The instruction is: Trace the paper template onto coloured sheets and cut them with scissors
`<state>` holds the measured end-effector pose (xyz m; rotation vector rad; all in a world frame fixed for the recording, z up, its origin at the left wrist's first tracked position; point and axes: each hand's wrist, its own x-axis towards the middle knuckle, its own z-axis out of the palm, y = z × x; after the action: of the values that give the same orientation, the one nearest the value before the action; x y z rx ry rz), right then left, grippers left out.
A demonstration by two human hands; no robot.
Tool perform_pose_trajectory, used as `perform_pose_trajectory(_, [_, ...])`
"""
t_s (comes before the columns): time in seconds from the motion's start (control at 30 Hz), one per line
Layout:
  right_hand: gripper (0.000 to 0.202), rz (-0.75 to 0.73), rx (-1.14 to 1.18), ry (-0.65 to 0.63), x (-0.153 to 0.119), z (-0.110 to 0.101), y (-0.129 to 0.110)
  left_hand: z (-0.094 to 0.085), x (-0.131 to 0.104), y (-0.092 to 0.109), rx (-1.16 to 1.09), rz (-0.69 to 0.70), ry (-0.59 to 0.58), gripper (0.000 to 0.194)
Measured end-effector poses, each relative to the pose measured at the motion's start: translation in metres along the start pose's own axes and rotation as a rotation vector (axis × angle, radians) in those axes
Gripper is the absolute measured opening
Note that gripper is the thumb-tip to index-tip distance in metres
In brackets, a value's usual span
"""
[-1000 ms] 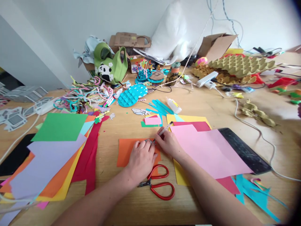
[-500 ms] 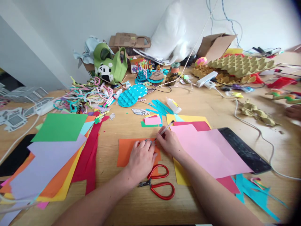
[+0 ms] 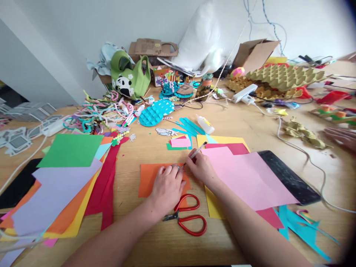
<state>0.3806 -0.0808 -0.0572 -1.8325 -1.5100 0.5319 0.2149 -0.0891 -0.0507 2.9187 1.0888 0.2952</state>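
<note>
An orange sheet of paper (image 3: pixel 147 180) lies on the table with my left hand (image 3: pixel 168 185) pressed on it, fingers closed together over a small grey-and-white cutout (image 3: pixel 175 167). Most of that cutout is hidden under the fingers. My right hand (image 3: pixel 200 167) grips a pen (image 3: pixel 200 148), its tip down at the cutout's right end, by the orange sheet's upper right corner. Red-handled scissors (image 3: pixel 191 225) rest just below the sheet, blades pointing left.
Coloured paper stacks lie at left (image 3: pixel 63 189) and right (image 3: pixel 244 174). A glue bottle (image 3: pixel 205 124), small paper pieces (image 3: pixel 180 142) and blue strips are ahead. Another person's hand (image 3: pixel 340 137) is at the right edge. Red scraps (image 3: pixel 108 185) lie left of the orange sheet.
The pen tip has shifted very slightly right, while my left hand keeps its place. At the far right, the other person's hand has moved further into view and lies flatter.
</note>
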Motion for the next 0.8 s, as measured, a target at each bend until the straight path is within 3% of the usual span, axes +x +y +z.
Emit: perform_pose_trajectory(0.8, [0.017, 0.003, -0.012, 0.003, -0.0007, -0.0005, -0.0003, 0.0006, -0.0003, 0.0003, 0.001, 0.000, 0.003, 0.034])
